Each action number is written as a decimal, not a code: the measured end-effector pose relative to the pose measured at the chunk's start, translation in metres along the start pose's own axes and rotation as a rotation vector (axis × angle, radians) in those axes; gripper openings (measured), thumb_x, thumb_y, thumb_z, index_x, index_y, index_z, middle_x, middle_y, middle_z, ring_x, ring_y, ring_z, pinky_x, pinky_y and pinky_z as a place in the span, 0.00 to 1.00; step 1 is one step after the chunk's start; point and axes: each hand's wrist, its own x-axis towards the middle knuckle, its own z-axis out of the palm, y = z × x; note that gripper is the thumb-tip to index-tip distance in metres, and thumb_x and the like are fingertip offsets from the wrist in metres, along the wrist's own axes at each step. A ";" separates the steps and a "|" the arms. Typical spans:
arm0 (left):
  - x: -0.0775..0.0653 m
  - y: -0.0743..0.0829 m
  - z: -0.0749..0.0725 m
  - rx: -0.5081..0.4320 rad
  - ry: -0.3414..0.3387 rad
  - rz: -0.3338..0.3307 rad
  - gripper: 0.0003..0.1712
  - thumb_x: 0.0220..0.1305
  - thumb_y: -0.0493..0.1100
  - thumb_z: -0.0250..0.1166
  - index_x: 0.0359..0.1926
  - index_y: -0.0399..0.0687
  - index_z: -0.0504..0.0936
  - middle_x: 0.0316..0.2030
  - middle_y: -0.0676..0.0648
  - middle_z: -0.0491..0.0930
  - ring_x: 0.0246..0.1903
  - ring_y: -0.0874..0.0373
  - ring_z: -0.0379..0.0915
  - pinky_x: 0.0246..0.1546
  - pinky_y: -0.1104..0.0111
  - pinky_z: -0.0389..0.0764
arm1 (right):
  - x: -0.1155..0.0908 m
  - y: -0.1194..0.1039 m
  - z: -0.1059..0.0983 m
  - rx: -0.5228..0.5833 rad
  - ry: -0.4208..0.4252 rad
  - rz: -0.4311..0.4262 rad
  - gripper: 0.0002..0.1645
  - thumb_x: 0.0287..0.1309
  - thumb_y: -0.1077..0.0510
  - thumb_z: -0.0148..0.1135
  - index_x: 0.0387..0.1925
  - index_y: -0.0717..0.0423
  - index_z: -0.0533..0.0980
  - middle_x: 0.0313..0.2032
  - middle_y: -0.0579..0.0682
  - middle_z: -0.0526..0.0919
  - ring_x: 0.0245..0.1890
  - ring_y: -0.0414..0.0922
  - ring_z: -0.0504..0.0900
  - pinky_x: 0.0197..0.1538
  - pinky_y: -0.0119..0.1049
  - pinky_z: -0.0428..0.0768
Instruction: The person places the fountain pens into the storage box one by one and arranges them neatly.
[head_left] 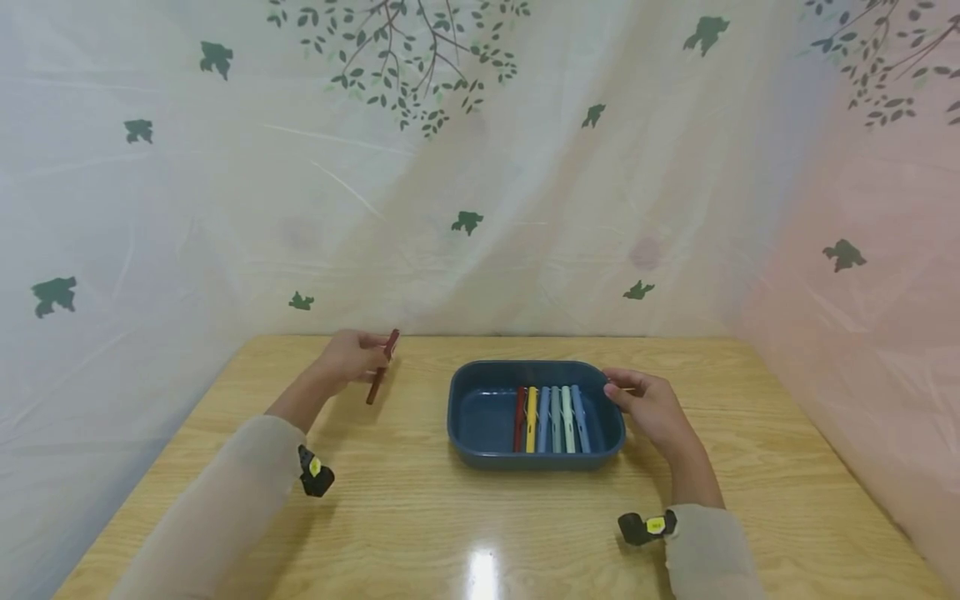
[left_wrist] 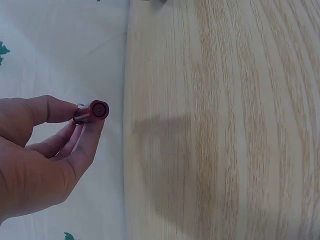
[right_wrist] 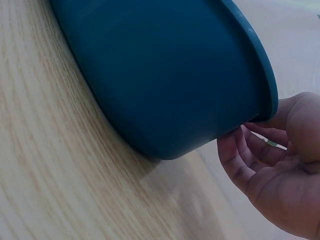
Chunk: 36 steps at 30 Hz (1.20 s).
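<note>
A dark red pen [head_left: 383, 368] is pinched between the thumb and fingers of my left hand [head_left: 355, 358], above the far left part of the table. In the left wrist view the round end of this pen [left_wrist: 98, 110] faces the camera. My right hand [head_left: 651, 407] grips the right end of a dark blue box [head_left: 480, 460]. Thumb at the rim and fingers against the outer wall [right_wrist: 165, 85] show in the right wrist view. Inside the box, a red pen [head_left: 519, 421], a yellow pen [head_left: 532, 421] and several blue and green pens [head_left: 556, 421] lie side by side toward the right.
The box stands on a wooden table [head_left: 405, 517]. Behind the table and along both sides hangs a pale cloth [head_left: 420, 267] printed with leaves and birds. Each wrist carries a small black camera, one on the left [head_left: 315, 473] and one on the right [head_left: 645, 527].
</note>
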 end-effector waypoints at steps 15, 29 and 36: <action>-0.003 0.021 0.031 -0.083 -0.057 0.076 0.25 0.71 0.27 0.57 0.67 0.26 0.70 0.51 0.32 0.78 0.45 0.46 0.80 0.50 0.51 0.87 | 0.000 0.000 0.000 0.003 -0.001 0.006 0.27 0.75 0.52 0.58 0.71 0.54 0.72 0.66 0.59 0.75 0.64 0.57 0.76 0.68 0.54 0.75; -0.008 0.038 0.062 -0.150 -0.080 0.092 0.26 0.68 0.24 0.58 0.67 0.29 0.71 0.54 0.32 0.78 0.42 0.48 0.81 0.48 0.50 0.87 | 0.000 0.001 0.000 -0.007 -0.006 -0.010 0.27 0.75 0.51 0.58 0.70 0.55 0.72 0.65 0.60 0.75 0.64 0.57 0.77 0.67 0.54 0.76; -0.009 0.041 0.077 -0.175 -0.085 0.104 0.25 0.66 0.23 0.61 0.64 0.30 0.75 0.53 0.30 0.78 0.42 0.43 0.82 0.43 0.54 0.89 | 0.000 0.001 0.000 0.000 -0.005 0.005 0.27 0.75 0.51 0.58 0.70 0.54 0.72 0.65 0.59 0.75 0.64 0.56 0.76 0.68 0.54 0.75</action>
